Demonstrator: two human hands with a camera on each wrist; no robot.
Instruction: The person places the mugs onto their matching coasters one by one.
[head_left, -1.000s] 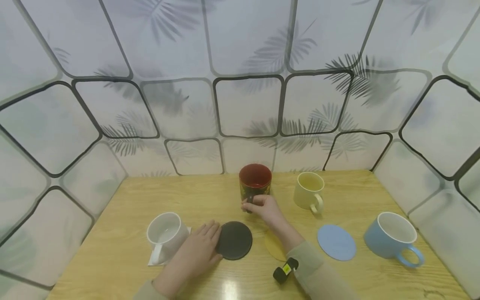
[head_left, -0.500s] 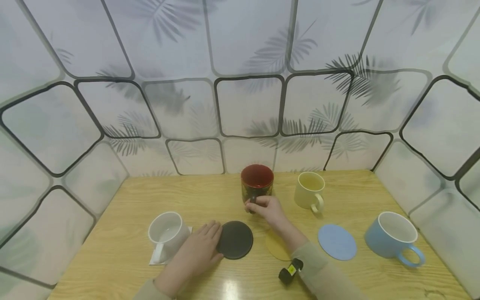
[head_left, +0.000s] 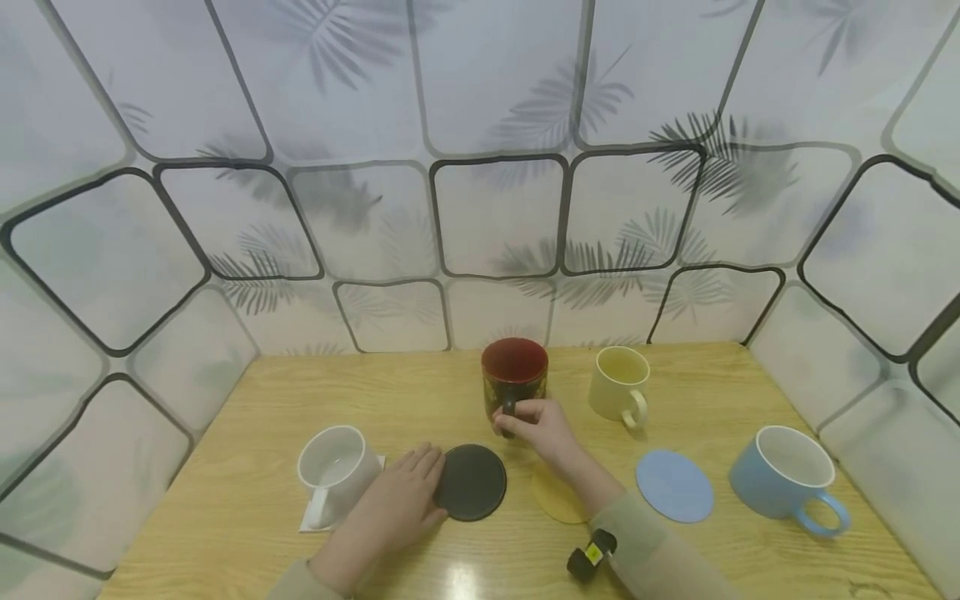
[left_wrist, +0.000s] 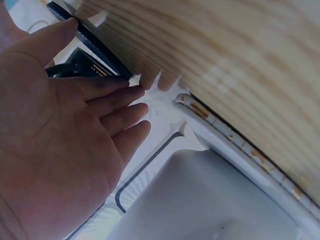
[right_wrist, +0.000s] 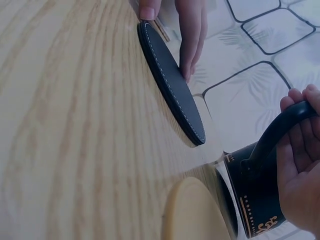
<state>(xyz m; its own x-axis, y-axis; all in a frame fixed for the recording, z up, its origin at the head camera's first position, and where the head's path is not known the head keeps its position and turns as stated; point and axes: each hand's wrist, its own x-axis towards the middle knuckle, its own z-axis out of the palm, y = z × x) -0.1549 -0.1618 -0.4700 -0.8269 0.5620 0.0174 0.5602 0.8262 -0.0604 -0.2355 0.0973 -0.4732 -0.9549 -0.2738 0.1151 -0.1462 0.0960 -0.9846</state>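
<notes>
My right hand (head_left: 543, 433) grips the handle of a black mug (right_wrist: 257, 192) with gold patterns and a red inside, near the table's back edge. My left hand (head_left: 401, 496) lies with straight fingers at the left side of a round black coaster (head_left: 471, 482). Its thumb and forefinger reach the coaster's rim in the left wrist view. Left of that hand, a white mug (head_left: 334, 479) stands on a white square coaster (head_left: 309, 523). A round yellow coaster (right_wrist: 197, 215) is partly covered by my right forearm in the head view.
A yellow mug (head_left: 617, 387) stands at the back right of the wooden table (head_left: 390, 392). A blue coaster (head_left: 675, 486) lies nearer, with a blue mug (head_left: 776, 471) to its right. Patterned walls (head_left: 495, 217) close in the back and sides.
The black mug has shifted slightly nearer and a touch to the right in my right hand. My left hand keeps its place at the black coaster.
</notes>
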